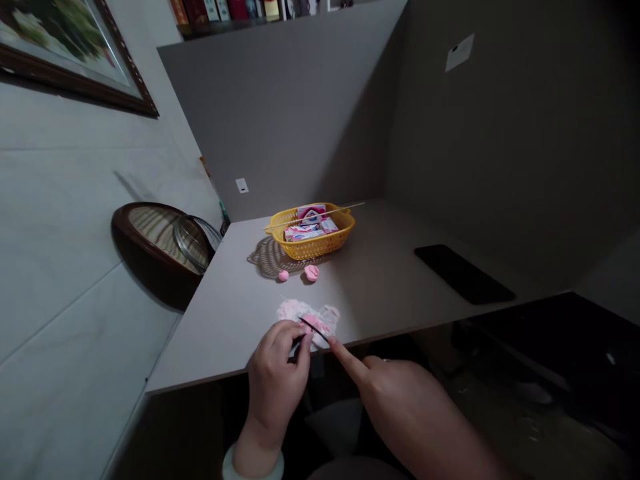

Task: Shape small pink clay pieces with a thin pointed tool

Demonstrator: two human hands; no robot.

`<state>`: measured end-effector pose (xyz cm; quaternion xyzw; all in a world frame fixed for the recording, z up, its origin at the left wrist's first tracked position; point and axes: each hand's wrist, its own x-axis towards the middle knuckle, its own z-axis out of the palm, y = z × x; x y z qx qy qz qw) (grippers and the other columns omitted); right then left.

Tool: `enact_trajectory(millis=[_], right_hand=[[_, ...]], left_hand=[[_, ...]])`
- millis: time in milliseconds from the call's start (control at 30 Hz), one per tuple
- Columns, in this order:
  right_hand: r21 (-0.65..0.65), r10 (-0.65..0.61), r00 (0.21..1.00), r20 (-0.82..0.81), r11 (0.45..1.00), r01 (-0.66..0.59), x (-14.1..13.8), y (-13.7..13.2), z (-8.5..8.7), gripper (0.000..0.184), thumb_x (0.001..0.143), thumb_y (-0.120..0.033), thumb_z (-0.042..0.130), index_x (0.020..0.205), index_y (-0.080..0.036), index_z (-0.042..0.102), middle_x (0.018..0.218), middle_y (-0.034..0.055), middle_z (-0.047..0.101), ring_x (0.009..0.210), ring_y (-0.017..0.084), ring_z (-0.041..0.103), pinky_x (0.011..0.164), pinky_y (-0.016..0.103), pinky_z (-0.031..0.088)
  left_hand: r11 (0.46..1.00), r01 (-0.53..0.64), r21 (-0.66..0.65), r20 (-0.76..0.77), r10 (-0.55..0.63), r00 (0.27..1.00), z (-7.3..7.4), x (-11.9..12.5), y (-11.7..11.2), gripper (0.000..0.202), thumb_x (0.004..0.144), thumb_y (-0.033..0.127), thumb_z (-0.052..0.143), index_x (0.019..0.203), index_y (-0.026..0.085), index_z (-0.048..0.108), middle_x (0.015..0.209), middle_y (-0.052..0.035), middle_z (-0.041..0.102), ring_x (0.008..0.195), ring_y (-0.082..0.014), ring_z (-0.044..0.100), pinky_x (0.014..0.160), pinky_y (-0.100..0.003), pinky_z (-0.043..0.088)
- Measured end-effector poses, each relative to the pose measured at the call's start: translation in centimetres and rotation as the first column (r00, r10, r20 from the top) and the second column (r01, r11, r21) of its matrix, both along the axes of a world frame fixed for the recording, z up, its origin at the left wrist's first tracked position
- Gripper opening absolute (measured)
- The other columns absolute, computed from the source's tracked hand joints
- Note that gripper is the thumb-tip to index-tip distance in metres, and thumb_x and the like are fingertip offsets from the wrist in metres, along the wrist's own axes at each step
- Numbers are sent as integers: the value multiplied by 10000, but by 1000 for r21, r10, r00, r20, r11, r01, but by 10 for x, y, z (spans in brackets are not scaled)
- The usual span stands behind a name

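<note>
My left hand (280, 367) is closed in a pinch at the near edge of the grey desk (390, 280), fingertips on a crumpled clear wrapper with pink clay (313, 319). A thin dark stick (314, 331) lies across the clay between both hands. My right hand (400, 400) reaches in from the right, its index finger stretched to the stick's right end and the other fingers curled under. Two small pink clay pieces (311, 272) lie farther back, in front of a yellow basket (345, 235).
The yellow basket holds pink and white packets, with a long wooden skewer (320, 213) across its rim. A black phone (463, 273) lies flat at the right. A round brown tray with a glass lid (165, 243) leans against the left wall. Grey partition walls enclose the desk.
</note>
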<state>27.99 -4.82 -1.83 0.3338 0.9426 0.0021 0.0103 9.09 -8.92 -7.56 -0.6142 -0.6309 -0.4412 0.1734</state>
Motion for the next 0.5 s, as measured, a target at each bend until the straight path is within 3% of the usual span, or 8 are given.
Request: enact_trajectory(millis=[133, 333, 500], right_hand=[[-4, 83, 995, -49, 997, -83, -11, 8, 7, 738, 814, 56, 456, 1528, -120, 387, 842, 51, 744, 635, 192, 692, 460, 348, 224], [-23, 39, 999, -28, 999, -39, 11, 9, -2, 849, 768, 57, 514, 1541, -269, 383, 782, 1, 735, 605, 174, 686, 468, 317, 229], [-9, 69, 996, -59, 998, -70, 4, 10, -1, 858, 766, 66, 469, 1558, -240, 348, 802, 15, 741, 591, 182, 679, 465, 328, 208]], left_hand=[[1000, -6, -11, -3, 6, 1000, 0, -1, 0, 44, 926, 187, 610, 927, 204, 650, 936, -51, 717, 900, -194, 690, 851, -349, 574], [1000, 11, 7, 13, -11, 1000, 4, 1, -2, 13, 917, 197, 640, 905, 202, 641, 912, -41, 717, 883, -180, 697, 841, -326, 577], [1000, 24, -11, 4, -24, 1000, 6, 1, -3, 37, 913, 180, 644, 941, 202, 651, 939, -43, 720, 912, -180, 692, 859, -329, 576]])
